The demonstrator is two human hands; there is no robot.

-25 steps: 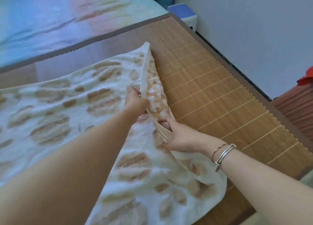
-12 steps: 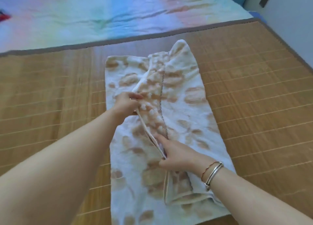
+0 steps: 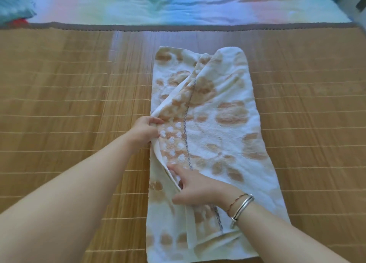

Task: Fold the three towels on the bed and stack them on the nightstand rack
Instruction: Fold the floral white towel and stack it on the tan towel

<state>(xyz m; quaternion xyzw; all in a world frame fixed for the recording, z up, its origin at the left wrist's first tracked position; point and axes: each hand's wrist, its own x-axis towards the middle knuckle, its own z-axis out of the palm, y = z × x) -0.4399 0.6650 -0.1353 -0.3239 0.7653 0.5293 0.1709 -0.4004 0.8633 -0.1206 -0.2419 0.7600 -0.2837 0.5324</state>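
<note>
A white towel with tan flower prints (image 3: pixel 223 124) lies lengthwise on the bamboo mat (image 3: pixel 69 114), folded over on itself so its long edge runs down the left side. My left hand (image 3: pixel 145 130) pinches that folded edge at the towel's left border. My right hand (image 3: pixel 195 189), with a silver bangle on the wrist, grips the same edge closer to me. No other towel and no nightstand rack is in view.
Beyond the mat's dark far border lies a pastel rainbow bedsheet (image 3: pixel 178 3). A bluish bundle of cloth (image 3: pixel 13 3) sits at the top left corner. Bare mat spreads to both sides of the towel.
Both hands have carried the towel's long edge leftward across the towel, so the top layer now reaches the left border. The view has swung left and straightened.
</note>
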